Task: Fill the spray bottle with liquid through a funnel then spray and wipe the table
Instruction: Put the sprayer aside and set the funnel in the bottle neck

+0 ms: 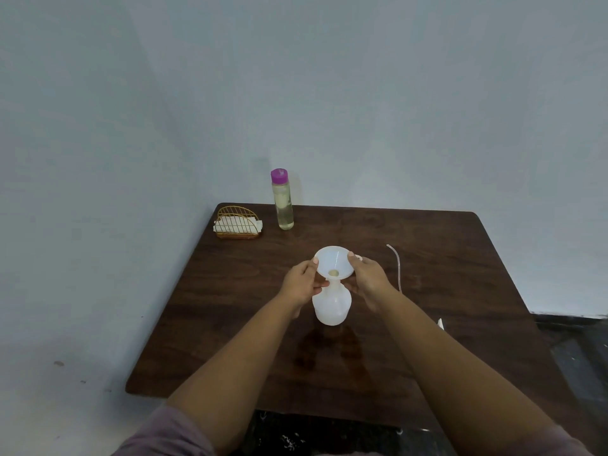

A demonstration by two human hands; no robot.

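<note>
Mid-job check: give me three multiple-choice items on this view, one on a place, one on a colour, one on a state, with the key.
1. Where is the funnel?
A. In the neck of the spray bottle
B. Lying beside the napkin holder
C. On the floor

2. What colour is the cap of the liquid bottle?
A. Green
B. Purple
C. Black

3. What state is the liquid bottle in?
A. Tipped over the funnel
B. Lying on its side
C. Upright and capped

Key: 1 A, its spout sits in the neck while the left hand and right hand hold its rim; 2 B, the cap shows purple; 3 C, it stands closed at the table's far edge.
</note>
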